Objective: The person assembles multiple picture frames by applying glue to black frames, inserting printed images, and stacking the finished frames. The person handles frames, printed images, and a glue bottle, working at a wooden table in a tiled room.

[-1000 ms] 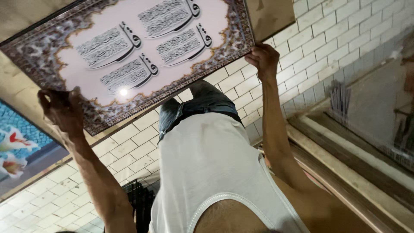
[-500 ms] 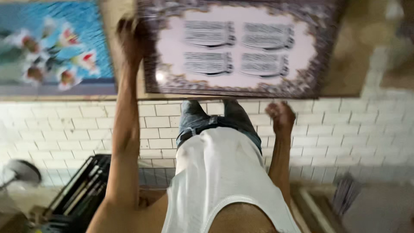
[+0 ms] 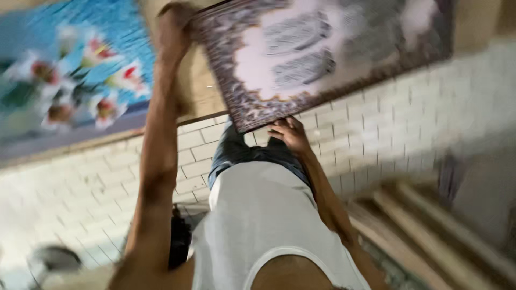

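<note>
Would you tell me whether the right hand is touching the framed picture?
Touching: in the head view the right hand grips the lower edge of the framed picture, fingers against its patterned border.

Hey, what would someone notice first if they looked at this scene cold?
First, the large ornate framed panel at top centre, dark patterned border around a pale middle, blurred by motion. The left hand grips its upper left edge and the right hand supports its lower edge. To the left lies a blue picture of flowers, above a pale tiled floor.
</note>
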